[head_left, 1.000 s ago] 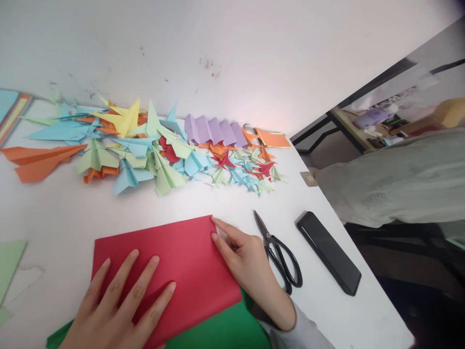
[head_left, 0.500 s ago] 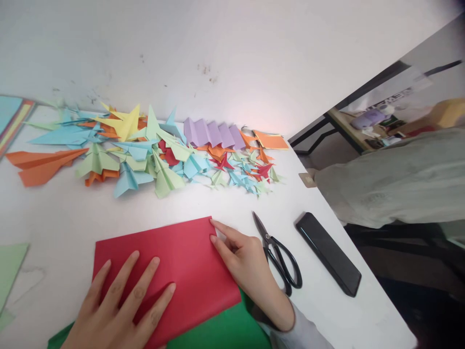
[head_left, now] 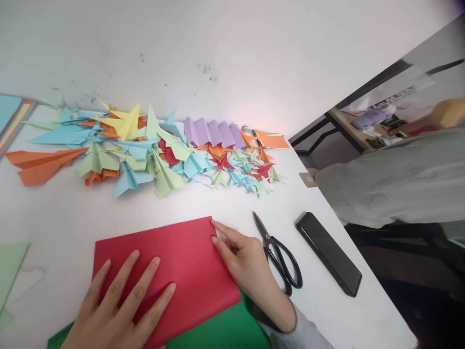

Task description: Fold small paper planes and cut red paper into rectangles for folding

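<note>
A red sheet of paper [head_left: 189, 257], which looks folded, lies on the white table in front of me. Spread flat across its left part is my left hand [head_left: 123, 305], fingers apart and pressing on the surface. My right hand [head_left: 247, 266] has thumb and forefinger at the paper's upper right corner, gripping the edge there. Green paper [head_left: 225, 329] shows from under the red sheet at the bottom. Just right of my right hand lie black-handled scissors [head_left: 279, 257], blades pointing away from me.
Folded paper planes [head_left: 131, 155] in many colours pile along the wall, beside pleated purple paper [head_left: 214, 133]. A black case [head_left: 330, 254] lies near the right table edge. Green sheets [head_left: 10, 271] are at left. A person's grey-clad body [head_left: 392, 179] stands beyond the right edge.
</note>
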`<action>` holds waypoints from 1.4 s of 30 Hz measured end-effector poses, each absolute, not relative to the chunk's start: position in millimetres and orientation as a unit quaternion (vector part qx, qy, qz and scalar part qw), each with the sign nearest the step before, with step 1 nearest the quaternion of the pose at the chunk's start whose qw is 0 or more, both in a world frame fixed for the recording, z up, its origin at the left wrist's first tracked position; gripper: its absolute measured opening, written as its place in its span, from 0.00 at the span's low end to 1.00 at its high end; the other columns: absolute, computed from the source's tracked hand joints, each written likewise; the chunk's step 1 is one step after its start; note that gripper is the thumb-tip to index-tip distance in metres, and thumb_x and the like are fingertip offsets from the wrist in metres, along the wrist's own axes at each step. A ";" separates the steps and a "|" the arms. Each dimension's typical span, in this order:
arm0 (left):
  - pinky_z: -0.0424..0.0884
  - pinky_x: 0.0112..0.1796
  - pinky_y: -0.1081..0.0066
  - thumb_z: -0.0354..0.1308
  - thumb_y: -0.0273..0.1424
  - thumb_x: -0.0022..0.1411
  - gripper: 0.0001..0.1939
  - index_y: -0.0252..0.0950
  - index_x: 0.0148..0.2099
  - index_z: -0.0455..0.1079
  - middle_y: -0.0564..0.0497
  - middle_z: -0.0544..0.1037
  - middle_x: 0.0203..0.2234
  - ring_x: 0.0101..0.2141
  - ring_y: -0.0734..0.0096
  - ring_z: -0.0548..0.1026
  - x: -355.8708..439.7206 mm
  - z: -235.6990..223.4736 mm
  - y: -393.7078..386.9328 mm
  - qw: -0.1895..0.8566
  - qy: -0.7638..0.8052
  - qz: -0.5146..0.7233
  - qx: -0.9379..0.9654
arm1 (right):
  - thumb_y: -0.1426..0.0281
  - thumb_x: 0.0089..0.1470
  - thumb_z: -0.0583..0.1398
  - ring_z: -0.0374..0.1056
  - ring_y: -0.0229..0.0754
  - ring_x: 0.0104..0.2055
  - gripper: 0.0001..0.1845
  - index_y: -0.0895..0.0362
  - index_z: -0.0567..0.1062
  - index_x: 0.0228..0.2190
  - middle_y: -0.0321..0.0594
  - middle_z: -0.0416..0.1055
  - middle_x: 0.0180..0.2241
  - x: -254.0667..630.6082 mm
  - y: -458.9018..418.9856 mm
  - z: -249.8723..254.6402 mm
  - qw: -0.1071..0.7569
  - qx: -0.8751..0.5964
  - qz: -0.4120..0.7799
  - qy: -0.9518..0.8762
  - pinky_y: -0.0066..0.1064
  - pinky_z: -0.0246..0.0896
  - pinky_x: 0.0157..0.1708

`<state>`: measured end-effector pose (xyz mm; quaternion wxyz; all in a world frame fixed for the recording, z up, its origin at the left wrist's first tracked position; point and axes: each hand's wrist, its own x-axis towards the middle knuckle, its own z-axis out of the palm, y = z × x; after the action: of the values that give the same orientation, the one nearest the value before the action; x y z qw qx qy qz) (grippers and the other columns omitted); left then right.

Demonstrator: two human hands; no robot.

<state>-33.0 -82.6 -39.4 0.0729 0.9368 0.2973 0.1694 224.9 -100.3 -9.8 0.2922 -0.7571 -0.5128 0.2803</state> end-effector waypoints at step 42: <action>0.44 0.59 0.40 0.57 0.47 0.57 0.25 0.53 0.57 0.69 0.48 0.69 0.58 0.61 0.40 0.58 -34.9 -41.3 -82.2 0.060 0.284 0.157 0.944 | 0.69 0.63 0.52 0.75 0.42 0.31 0.19 0.61 0.73 0.51 0.44 0.80 0.32 224.0 -98.1 -4.1 0.155 -0.728 0.104 -0.660 0.28 0.65 0.29</action>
<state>-34.9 -82.2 -41.3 0.0599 0.9438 0.2842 0.1575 224.0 -98.1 -4.1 0.1549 -0.7278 -0.6600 0.1039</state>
